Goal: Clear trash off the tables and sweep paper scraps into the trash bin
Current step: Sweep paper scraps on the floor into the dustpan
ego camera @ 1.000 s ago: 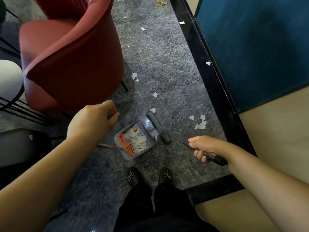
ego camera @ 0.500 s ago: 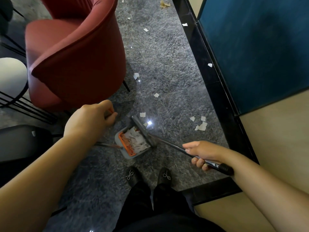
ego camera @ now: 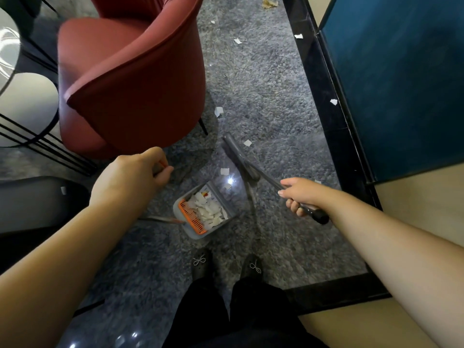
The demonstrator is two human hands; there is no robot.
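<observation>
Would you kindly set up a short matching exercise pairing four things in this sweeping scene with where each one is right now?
Things:
1. dustpan
2. broom handle
3. red armchair
4. brown leaf scrap

Places:
a. gripped in the right hand
b. far end of the grey floor
c. just ahead of the black shoes
d. left of the scattered paper scraps

Pairs: 1-c, 2-a, 3-d, 4-b
</observation>
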